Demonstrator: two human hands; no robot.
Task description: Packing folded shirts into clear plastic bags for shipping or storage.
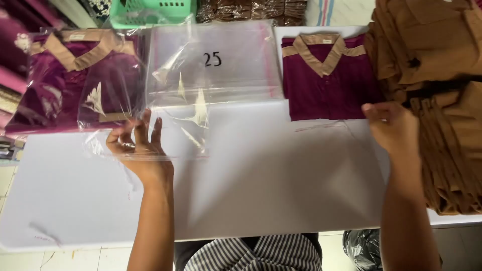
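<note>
My left hand (136,145) lies on a clear plastic bag (170,135) that rests on the white table (261,175), fingers spread and pressing its near edge. Behind it lies a stack of clear bags (216,60). My right hand (394,128) reaches toward the lower right corner of a folded maroon shirt with a tan collar (326,75), fingers curled at its edge; whether it grips the cloth I cannot tell. Far left, another maroon shirt (75,80) sits packed inside a clear bag.
A tall pile of folded brown garments (437,75) fills the right side. A green plastic basket (150,10) and more brown cloth (251,10) stand at the back. A dark plastic bag (361,248) lies on the floor below the table's edge.
</note>
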